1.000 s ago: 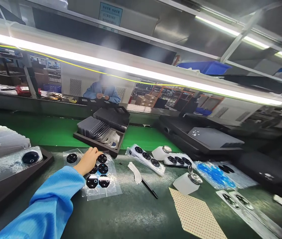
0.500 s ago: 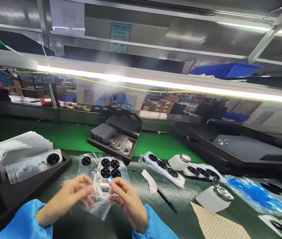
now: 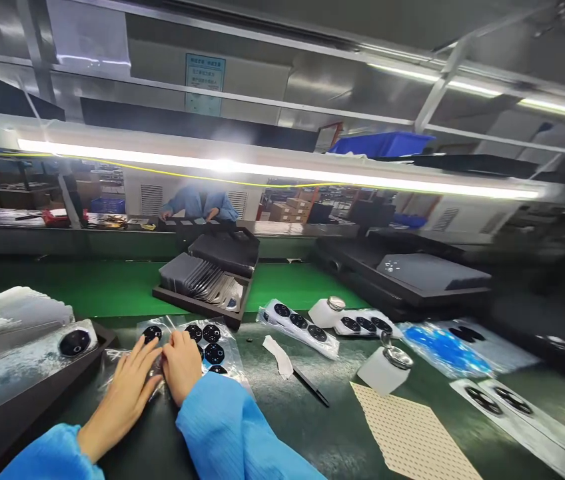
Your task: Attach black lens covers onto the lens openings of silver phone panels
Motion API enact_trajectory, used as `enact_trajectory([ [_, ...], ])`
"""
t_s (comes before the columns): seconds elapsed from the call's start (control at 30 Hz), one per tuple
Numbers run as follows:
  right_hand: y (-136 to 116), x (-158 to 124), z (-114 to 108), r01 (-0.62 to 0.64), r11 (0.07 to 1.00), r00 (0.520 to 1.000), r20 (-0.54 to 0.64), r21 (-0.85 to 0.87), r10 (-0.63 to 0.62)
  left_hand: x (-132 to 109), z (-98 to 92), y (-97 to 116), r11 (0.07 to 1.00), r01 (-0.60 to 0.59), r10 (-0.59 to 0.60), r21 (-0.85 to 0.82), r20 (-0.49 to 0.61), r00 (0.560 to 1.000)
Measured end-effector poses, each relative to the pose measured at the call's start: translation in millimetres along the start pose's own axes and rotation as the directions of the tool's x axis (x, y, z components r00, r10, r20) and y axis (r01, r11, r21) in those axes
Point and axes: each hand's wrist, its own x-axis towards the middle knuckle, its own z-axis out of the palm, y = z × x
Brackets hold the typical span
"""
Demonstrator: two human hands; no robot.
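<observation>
Both hands have dropped from mid-air, where half a second ago they held a clear film between them, down onto the worktop (image 3: 282, 427). Now the left hand (image 3: 125, 393) lies flat, fingers spread and pressing on a transparent film sheet (image 3: 112, 363) at about 7 o'clock in the view. Right hand (image 3: 181, 363) rests just beside it at its 3 o'clock, fingers curled down onto the edge of the plastic sheet of black octagonal lens covers (image 3: 207, 337); whether it pinches anything I cannot tell, since the fingertips are hidden.

Risks, as I judge them: the film is thin and glossy, so a sliding palm could crease it or drag it under the dark tray (image 3: 37, 393) at 9 o'clock. Bare fingers on the black covers may leave smears. A blue sleeve (image 3: 232, 433) sweeping toward 3 o'clock could knock the black pen-like tool (image 3: 311, 387) or the scrap of white tape (image 3: 278, 355) lying near it. Farther right, the white dispenser bottle (image 3: 385, 370) stands well apart.
</observation>
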Motion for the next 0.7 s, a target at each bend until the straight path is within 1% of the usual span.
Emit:
enact_trajectory([
  [0.07,3,-2,-2,0.034,0.997,0.999,0.025,-0.073,-0.032,-8,20.5,-2,0.997,-0.046,0.045,0.066,0.028,0.999],
  [0.1,5,-3,-5,0.048,0.994,0.998,0.039,-0.095,-0.044,-10,27.9,-4,0.993,-0.063,0.06,0.104,0.039,0.997],
  [0.17,8,-7,-14,0.07,0.991,0.996,0.055,-0.117,-0.064,-12,35.2,-5,0.981,-0.067,0.058,0.18,0.053,0.997],
  [0.23,11,-14,-29,0.089,0.989,0.995,0.059,-0.117,-0.083,-10,33.2,-2,0.969,-0.065,0.048,0.24,0.074,0.996],
  [0.37,27,-35,-67,0.135,0.988,0.989,0.072,-0.078,-0.129,-3,17.6,11,0.955,-0.054,0.009,0.293,0.152,0.988],
  [0.43,45,-49,-89,0.133,0.99,0.99,0.062,-0.051,-0.129,-1,11.8,15,0.957,-0.043,-0.015,0.288,0.196,0.98],
  [0.5,71,-64,-112,0.093,0.995,0.995,0.023,-0.038,-0.092,1,8.9,16,0.963,-0.033,-0.026,0.267,0.213,0.977],
  [0.6,119,-87,-141,-0.033,0.997,0.996,-0.079,-0.064,0.028,1,6.5,16,0.975,-0.008,-0.041,0.221,0.214,0.976],
  [0.7,163,-106,-160,-0.172,0.98,0.972,-0.182,-0.1,0.152,2,3.5,15,0.984,0.008,-0.052,0.178,0.246,0.968],
])
